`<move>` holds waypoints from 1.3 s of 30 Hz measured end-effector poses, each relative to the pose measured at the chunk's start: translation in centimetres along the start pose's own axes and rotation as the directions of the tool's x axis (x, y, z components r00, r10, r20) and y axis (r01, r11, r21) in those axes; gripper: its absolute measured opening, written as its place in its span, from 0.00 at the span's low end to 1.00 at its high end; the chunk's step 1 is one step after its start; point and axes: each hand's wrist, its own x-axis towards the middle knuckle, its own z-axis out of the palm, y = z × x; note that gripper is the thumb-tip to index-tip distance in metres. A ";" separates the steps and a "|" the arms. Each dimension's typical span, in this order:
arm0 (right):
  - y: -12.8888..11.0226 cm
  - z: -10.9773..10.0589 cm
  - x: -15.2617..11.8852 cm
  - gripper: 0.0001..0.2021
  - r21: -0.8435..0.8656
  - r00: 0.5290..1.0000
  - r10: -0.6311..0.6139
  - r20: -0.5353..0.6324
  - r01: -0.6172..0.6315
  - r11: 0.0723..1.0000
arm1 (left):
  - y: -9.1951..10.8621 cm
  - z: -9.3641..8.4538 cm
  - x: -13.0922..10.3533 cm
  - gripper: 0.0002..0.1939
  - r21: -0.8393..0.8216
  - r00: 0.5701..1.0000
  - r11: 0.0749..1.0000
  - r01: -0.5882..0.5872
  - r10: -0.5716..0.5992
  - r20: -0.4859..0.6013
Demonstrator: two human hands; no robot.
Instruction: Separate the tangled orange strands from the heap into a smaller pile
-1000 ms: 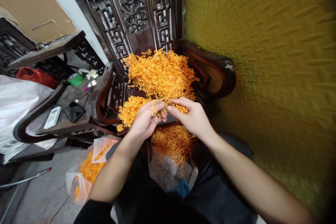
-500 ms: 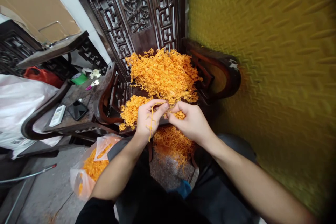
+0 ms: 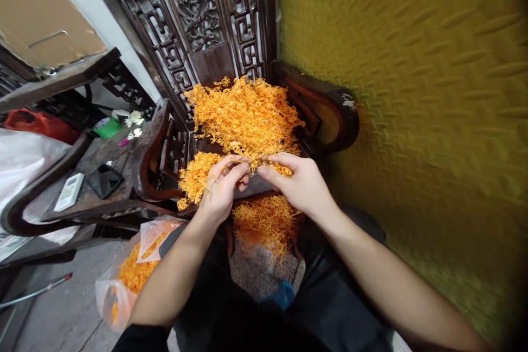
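My left hand (image 3: pixel 223 182) is closed, thumb against fingers, with a few thin orange strands pinched in it and trailing over its back. Facing it, my right hand (image 3: pixel 296 179) is closed in a pinch on orange strands (image 3: pixel 256 161) that stretch across the small gap between the two hands. Just beyond lies a large heap of curly orange strands (image 3: pixel 247 113) on the seat of a carved dark wooden chair (image 3: pixel 210 63). A smaller orange pile (image 3: pixel 196 176) sits beside my left hand. Below the seat edge is a tangle of longer, thinner orange strands (image 3: pixel 268 223).
At left, a wooden side table (image 3: pixel 93 157) carries a black phone (image 3: pixel 104 180), a white remote-like device (image 3: pixel 69 192) and white flowers (image 3: pixel 134 119). A plastic bag (image 3: pixel 113 291) with orange strands stands on the floor. A yellow textured wall (image 3: pixel 412 93) rises at right.
The whole view has shifted, so things appear further left. My hands have moved slightly apart, and the strands that hung down from my left hand now lie across its back.
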 end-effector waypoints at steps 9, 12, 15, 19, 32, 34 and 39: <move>-0.6 1.1 -0.6 0.08 -0.190 0.969 -0.123 0.215 0.165 0.968 | -0.9 -0.3 0.6 0.11 0.286 0.988 0.946 -0.151 0.157 0.004; -1.2 1.5 -1.7 0.09 -0.139 0.949 -0.056 0.311 0.104 0.985 | -0.6 -1.2 1.9 0.11 0.298 0.928 0.918 -0.261 0.323 -0.184; -1.4 1.0 -2.4 0.10 -0.034 0.909 -0.056 0.413 0.077 0.996 | 0.7 -2.3 2.8 0.15 0.178 0.863 0.910 -0.374 0.411 -0.293; -0.6 -1.3 -1.6 0.07 0.130 0.961 0.105 0.255 -0.141 0.981 | 1.4 -2.6 1.9 0.15 0.171 0.931 0.933 -0.318 0.341 -0.130; 0.0 -3.9 0.4 0.11 0.140 0.898 -0.102 -0.428 0.178 0.974 | 2.0 -2.2 0.7 0.07 0.223 0.932 0.921 -0.319 0.347 -0.104; 0.6 -4.5 0.7 0.12 0.233 0.840 -0.091 -0.534 0.250 0.940 | 1.7 -2.3 1.2 0.09 0.212 0.931 0.924 -0.318 0.347 -0.114; 1.2 -4.3 0.3 0.17 0.312 0.870 -0.123 -0.477 0.299 0.902 | -5.9 -0.4 1.1 0.11 0.645 0.918 0.715 -0.270 -0.011 0.396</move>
